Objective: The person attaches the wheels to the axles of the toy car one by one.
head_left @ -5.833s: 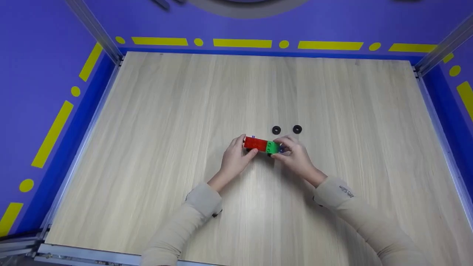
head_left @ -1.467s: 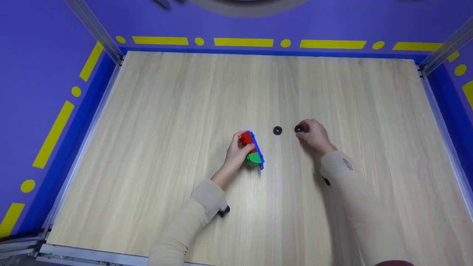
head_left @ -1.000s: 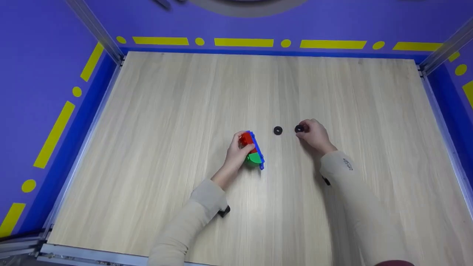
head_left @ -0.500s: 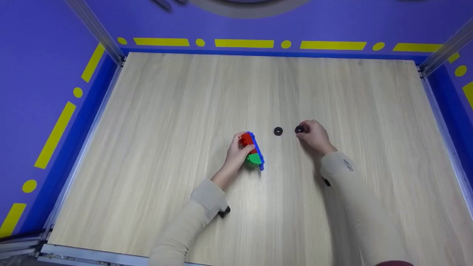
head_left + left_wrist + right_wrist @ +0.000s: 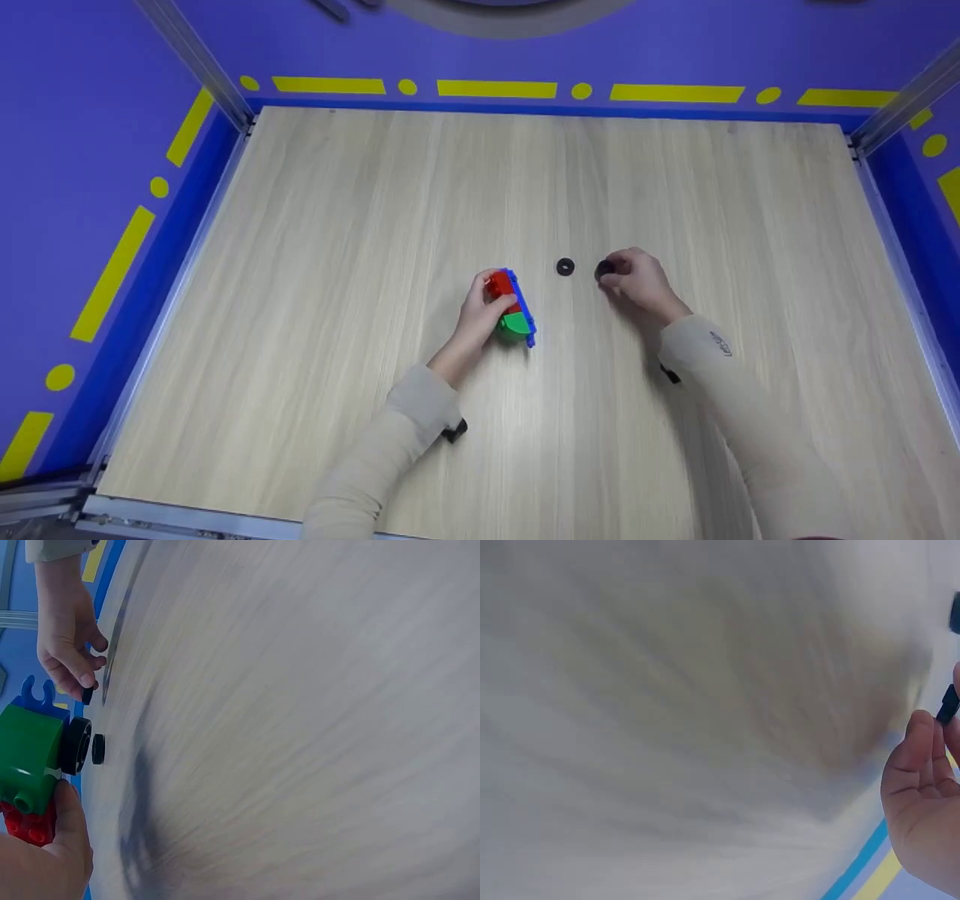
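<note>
My left hand (image 5: 480, 311) grips a toy brick car (image 5: 514, 322), tipped on its side with its blue base facing right. The car has red bricks and a rounded green brick. In the left wrist view, the green brick (image 5: 30, 750) has a blue hook beside it and a black wheel (image 5: 75, 746) below. My right hand (image 5: 641, 281) pinches a small black wheel (image 5: 604, 270) between thumb and fingers; that wheel (image 5: 87, 696) also shows in the left wrist view. Left of it, a second loose black wheel (image 5: 565, 267) lies flat on the table.
The wood-patterned table (image 5: 375, 225) is bounded by blue walls with yellow stripes (image 5: 497, 88) at the back and sides. A metal rail (image 5: 180, 517) runs along the front left edge.
Since the earliest frame, my right hand has let go of the car's green end and taken the right-hand wheel. The car has been turned onto its side. Just now the pinched wheel has tilted slightly.
</note>
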### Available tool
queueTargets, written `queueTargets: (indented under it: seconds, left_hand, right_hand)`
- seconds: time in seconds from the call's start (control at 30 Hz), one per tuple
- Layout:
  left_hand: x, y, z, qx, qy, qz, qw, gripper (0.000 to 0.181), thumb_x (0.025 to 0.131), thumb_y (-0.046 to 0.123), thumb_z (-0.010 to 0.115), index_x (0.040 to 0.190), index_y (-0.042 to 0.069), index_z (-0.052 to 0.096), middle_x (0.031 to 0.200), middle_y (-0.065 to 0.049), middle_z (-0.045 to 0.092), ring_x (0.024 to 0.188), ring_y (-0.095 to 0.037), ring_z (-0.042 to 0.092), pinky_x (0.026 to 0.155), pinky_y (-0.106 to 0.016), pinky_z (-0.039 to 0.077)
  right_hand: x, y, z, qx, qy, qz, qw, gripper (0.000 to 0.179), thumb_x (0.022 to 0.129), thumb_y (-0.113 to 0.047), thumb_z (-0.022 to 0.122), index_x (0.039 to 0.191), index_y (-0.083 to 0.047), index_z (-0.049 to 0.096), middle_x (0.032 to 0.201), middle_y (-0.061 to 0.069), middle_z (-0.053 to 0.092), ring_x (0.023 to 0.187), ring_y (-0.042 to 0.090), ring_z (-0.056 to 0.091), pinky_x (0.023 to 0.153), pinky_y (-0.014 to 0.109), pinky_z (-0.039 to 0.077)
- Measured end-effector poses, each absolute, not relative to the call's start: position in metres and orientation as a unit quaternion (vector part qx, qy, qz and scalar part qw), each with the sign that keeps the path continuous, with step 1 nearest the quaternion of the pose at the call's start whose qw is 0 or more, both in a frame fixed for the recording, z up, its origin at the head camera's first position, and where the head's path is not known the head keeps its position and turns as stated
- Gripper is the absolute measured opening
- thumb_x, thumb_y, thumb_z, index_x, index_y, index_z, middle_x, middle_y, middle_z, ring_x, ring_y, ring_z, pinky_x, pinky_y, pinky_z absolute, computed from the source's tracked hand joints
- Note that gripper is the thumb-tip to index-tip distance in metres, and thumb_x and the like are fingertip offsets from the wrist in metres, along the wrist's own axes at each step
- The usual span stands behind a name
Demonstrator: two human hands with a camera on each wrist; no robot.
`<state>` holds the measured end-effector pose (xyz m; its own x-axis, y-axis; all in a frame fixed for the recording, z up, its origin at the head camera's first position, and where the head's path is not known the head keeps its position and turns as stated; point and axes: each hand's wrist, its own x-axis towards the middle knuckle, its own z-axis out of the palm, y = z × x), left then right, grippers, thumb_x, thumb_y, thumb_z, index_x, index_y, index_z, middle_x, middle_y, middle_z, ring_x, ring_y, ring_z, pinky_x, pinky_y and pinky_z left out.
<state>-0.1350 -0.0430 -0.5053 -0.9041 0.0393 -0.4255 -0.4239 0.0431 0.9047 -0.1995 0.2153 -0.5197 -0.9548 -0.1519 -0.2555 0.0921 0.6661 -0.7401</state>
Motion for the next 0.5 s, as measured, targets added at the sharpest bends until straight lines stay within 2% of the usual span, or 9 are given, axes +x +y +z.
queueTargets:
  seconds: [0.17, 0.5]
  left_hand:
    - [-0.135, -0.042, -0.506, -0.135, 0.706, 0.674, 0.171, 0.05, 0.084, 0.016, 0.054, 0.13, 0.022, 0.034, 0.135, -0.006, 0.038, 0.12, -0.023, 0.038, 0.1, -0.038, 0.034]
    - [-0.135, -0.042, -0.504, -0.134, 0.704, 0.675, 0.175, 0.049, 0.084, 0.016, 0.054, 0.129, 0.022, 0.035, 0.135, -0.005, 0.037, 0.121, -0.023, 0.037, 0.1, -0.038, 0.034]
  right_hand:
    - [-0.196, 0.212, -0.511, -0.04, 0.902, -0.405, 0.147, 0.037, 0.079, -0.01, 0.063, 0.113, 0.003, 0.054, 0.11, 0.018, 0.051, 0.095, 0.027, 0.052, 0.077, 0.031, 0.041]
    - [-0.189, 0.203, -0.5, -0.076, 0.9, -0.404, 0.146, 0.031, 0.076, -0.009, 0.066, 0.105, 0.001, 0.06, 0.102, 0.014, 0.055, 0.086, 0.023, 0.053, 0.068, 0.025, 0.043]
